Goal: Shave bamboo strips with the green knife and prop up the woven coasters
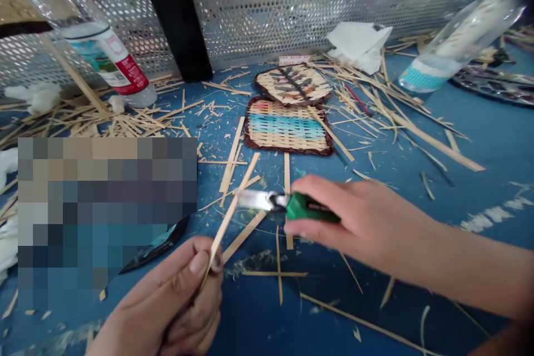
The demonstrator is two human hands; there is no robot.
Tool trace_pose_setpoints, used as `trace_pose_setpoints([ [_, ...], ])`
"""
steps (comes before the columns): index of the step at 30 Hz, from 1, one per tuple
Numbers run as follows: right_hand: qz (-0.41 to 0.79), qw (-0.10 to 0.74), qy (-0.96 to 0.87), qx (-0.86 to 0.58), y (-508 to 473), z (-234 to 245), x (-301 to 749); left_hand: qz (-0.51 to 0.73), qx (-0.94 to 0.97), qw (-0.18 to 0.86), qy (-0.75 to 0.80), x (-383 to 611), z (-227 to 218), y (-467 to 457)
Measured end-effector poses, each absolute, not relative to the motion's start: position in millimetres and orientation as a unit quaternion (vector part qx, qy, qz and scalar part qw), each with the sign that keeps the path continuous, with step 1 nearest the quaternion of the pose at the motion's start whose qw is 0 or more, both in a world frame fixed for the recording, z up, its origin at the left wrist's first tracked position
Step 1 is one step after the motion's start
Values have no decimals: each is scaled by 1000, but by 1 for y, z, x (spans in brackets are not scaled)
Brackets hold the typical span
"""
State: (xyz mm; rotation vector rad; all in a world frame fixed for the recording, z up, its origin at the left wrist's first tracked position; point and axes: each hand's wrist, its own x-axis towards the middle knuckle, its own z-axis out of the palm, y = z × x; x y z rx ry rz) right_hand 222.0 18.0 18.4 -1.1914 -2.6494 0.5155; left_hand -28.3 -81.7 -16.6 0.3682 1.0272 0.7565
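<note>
Pinched between the thumb and fingers of my left hand (pixel 179 297) is a thin pale bamboo strip (pixel 235 208), slanting up and away to the right. My right hand (pixel 354 208) is closed around green-handled shears (pixel 297 206). Their metal blades, blurred, point left and meet or overlap the upper part of the strip; whether they are cutting into it I cannot tell. Beyond the hands lies a small woven panel (pixel 287 125) with a blue band and dark brown edging. A leaf-shaped woven piece (pixel 294 84) rests against its far edge.
Loose strips (pixel 438 147) and shavings litter the blue table (pixel 471 189). A black phone (pixel 179 30) leans on the perforated metal screen (pixel 267 5). Plastic bottles (pixel 110 61) (pixel 450 44) stand left and right, near crumpled tissue (pixel 359 44). A pixelated patch covers the left.
</note>
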Motion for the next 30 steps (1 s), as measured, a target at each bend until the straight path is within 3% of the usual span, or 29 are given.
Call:
trace_pose_setpoints([
  [8,173,92,-870,-452,37,17,228,365,187,787,461,-24,-8,-73],
  [13,90,211,-805,-547,69,21,242,376,221,771,464,-22,-6,-80],
  [15,114,218,-818,-521,66,21,241,376,278,721,511,-22,-7,-84],
  [20,150,187,-880,-410,33,17,231,378,443,484,653,-25,-2,-78],
  [25,119,220,-871,-423,23,22,233,333,502,385,699,-33,2,-65],
  [30,91,139,-914,-371,12,16,225,251,631,284,677,-37,0,-69],
])
